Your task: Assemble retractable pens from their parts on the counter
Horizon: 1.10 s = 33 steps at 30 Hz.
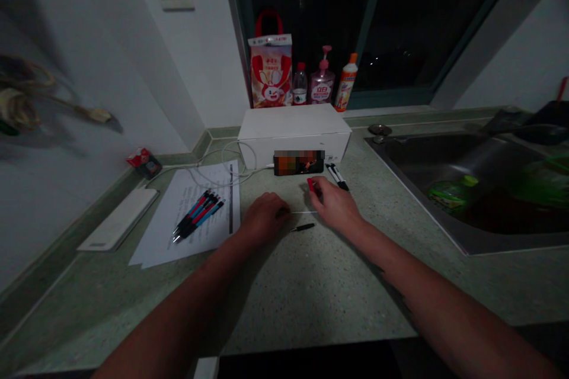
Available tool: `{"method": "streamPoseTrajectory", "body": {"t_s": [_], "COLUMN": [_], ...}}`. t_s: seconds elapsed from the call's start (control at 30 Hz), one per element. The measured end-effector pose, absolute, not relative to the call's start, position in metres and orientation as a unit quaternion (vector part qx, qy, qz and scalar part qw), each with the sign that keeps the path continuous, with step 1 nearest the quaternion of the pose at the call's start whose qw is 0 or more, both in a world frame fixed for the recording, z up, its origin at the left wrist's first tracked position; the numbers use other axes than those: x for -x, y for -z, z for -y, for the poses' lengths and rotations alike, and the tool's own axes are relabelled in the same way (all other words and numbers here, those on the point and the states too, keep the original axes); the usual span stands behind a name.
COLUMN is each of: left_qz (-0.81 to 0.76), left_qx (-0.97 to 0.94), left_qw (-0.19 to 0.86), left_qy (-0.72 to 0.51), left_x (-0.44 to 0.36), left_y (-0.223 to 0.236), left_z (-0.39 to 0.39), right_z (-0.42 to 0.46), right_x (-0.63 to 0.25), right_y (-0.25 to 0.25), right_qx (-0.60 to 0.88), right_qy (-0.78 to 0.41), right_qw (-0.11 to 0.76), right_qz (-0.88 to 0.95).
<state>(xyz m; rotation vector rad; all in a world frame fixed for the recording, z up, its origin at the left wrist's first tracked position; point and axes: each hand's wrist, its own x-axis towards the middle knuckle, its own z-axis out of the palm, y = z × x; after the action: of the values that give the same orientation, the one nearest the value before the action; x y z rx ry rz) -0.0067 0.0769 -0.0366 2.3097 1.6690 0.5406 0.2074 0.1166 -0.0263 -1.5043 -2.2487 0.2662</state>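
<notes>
My left hand (265, 217) rests curled on the speckled green countertop (311, 290), and a thin white rod (304, 212) runs out of its fingers toward my right hand (335, 204). My right hand pinches a small red piece (310, 185) between its fingertips. Just below the rod lies a short black pen part (303, 227). Two black-and-white pens (336, 177) lie beyond my right hand, next to a pixelated dark object (299, 163). Several red, blue and black pens (198, 217) lie on a printed paper sheet (208, 201) left of my left hand.
A white box (293, 130) with a white cable (226, 166) stands at the back, before bottles and a red-handled bag (270, 62) at a dark window. A steel sink (457, 189) lies right, a pale flat case (119, 219) left.
</notes>
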Motion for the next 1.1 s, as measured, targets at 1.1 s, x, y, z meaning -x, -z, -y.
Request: {"method": "streamPoseTrajectory", "body": {"t_s": [1.1], "left_qz": [-0.538], "left_qx": [-0.763], "left_qw": [-0.042], "left_qy": [-0.357], "left_x": [0.009], "left_y": [0.037], "left_z": [-0.074], "right_z": [-0.114], "right_x": [-0.208], "right_y": [0.028], "right_qx": [0.399], "right_qy": [-0.060], "right_qw": [0.195], "right_qz": [0.894]}}
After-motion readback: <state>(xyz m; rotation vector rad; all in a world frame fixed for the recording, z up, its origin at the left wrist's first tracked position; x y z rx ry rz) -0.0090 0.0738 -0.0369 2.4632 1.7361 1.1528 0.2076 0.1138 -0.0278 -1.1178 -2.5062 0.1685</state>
